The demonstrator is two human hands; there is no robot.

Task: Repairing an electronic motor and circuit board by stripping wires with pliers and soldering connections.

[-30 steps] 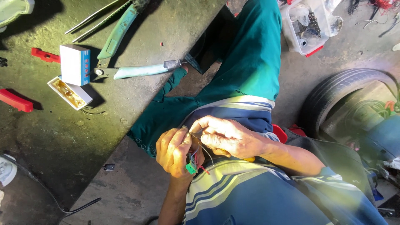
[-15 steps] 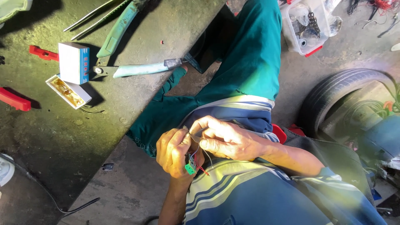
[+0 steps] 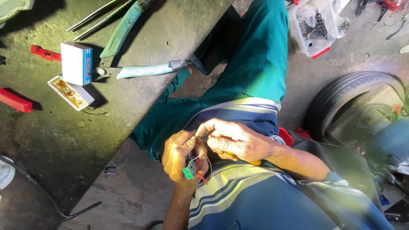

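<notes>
The head camera looks down at a person sitting on the floor in green trousers and a striped shirt.

Both hands are low in the middle of the frame, close together and touching. The left hand [image 3: 183, 155] is curled shut around a small bunch of thin wires [image 3: 197, 164]. The wires are red, dark and pale. At their end hangs a little green plug [image 3: 188, 173], which peeks out at the bottom of the fist. The right hand [image 3: 232, 140] lies over the top of the left one. Its finger and thumb are pinched tight on one thin pale wire just above the bunch. Something yellow shows under the right hand, but it is too hidden to tell what it is.

In the upper left of the frame is a dark, dirty slab. On it stands a white box [image 3: 76, 63] with blue on one side. Just beside it lies a small open tray [image 3: 70, 93] with yellow bits in it. A big pair of cutters with pale green handles [image 3: 128, 47] lies near the box. Red tools [image 3: 16, 101] lie at the left edge.

In the upper right is a clear plastic tub [image 3: 315, 27] full of small parts. A black tyre [image 3: 341, 96] lies at the right.
</notes>
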